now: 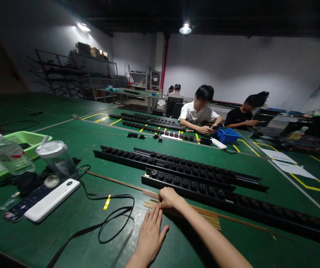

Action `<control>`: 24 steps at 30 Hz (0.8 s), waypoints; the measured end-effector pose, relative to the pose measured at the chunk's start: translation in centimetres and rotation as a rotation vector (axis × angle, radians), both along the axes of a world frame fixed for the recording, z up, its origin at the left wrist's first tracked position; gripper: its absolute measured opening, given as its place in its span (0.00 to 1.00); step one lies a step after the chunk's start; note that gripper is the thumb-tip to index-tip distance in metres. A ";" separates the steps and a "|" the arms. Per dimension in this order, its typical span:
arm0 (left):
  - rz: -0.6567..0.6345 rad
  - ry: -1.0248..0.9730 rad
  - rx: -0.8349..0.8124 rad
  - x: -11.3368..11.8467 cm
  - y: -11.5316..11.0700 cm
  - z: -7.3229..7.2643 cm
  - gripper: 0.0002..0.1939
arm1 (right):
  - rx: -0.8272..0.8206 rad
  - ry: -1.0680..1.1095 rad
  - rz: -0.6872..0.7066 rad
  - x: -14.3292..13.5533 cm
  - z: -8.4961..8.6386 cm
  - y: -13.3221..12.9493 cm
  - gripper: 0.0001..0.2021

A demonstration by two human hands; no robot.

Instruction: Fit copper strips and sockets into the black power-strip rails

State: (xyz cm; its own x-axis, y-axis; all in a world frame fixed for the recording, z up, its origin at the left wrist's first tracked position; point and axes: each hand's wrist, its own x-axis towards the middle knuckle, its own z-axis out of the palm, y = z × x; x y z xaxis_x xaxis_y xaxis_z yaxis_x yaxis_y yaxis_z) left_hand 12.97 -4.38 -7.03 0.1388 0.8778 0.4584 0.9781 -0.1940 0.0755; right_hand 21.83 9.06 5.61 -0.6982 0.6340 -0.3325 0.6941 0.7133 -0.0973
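Note:
My left hand (150,231) lies palm down on the green table, fingers stretched out, thumb apart. Its fingertips reach the ends of a bundle of short, thin brass-coloured rods (210,219). Just beyond it, my right hand (169,198) is closed with curled fingers, pressed down over the rods. What sits inside its fingers is hidden. A long thin rod (115,180) runs from the upper left to under my right hand and comes out to the right. Behind the hands stretches a black channel rail (184,189) with a row of round black parts.
More black rails (160,163) lie farther back. At left are a green basket (41,139), water bottle (10,156), lidded cup (57,160), white power bank (52,200) and looped black cable (115,212). Across the table, a person in white (196,111) works near a blue bin (228,136).

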 end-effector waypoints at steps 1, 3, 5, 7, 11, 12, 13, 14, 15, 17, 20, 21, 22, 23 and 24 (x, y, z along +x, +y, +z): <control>0.004 0.007 -0.003 0.0 0.0 0.0 0.28 | -0.002 0.006 0.005 0.1 -0.2 0.1 0.13; 0.010 0.023 -0.013 0.0 0.0 0.1 0.28 | -0.006 0.020 0.008 0.2 -0.4 0.4 0.14; 0.010 0.037 -0.024 0.0 0.1 0.2 0.28 | -0.009 0.038 0.004 0.3 -0.6 0.5 0.14; 0.007 0.047 -0.029 0.0 0.1 0.3 0.29 | -0.008 0.064 -0.006 0.6 -0.5 0.6 0.14; 0.000 0.042 -0.027 0.0 0.3 0.2 0.30 | 0.037 0.162 -0.049 1.7 0.3 0.4 0.10; 0.000 0.035 -0.028 0.0 0.3 0.2 0.31 | 0.055 0.194 -0.060 2.1 0.6 0.3 0.10; 0.000 0.028 -0.031 0.0 0.4 0.2 0.31 | 0.071 0.226 -0.069 2.5 0.9 0.1 0.10; 0.001 0.023 -0.034 0.0 0.5 0.2 0.32 | 0.083 0.255 -0.075 2.9 1.2 -0.1 0.10; 0.003 0.020 -0.036 0.1 0.6 0.1 0.32 | 0.088 0.280 -0.078 3.4 1.4 -0.3 0.10; 0.008 0.023 -0.036 0.2 0.9 0.1 0.30 | 0.080 0.310 -0.076 4.2 1.9 -0.6 0.10; 0.025 0.019 -0.028 0.4 1.4 0.1 0.27 | 0.054 0.325 -0.061 5.0 2.5 -1.1 0.10; 0.031 0.016 -0.026 0.5 1.5 0.1 0.26 | 0.050 0.329 -0.054 5.2 2.7 -1.2 0.10; 0.036 0.013 -0.026 0.5 1.6 0.1 0.26 | 0.049 0.331 -0.047 5.3 3.0 -1.3 0.11; 0.041 0.013 -0.027 0.6 1.7 0.0 0.26 | 0.051 0.333 -0.040 5.3 3.2 -1.4 0.11; 0.043 0.014 -0.030 0.7 1.8 0.0 0.26 | 0.054 0.333 -0.035 5.2 3.5 -1.6 0.12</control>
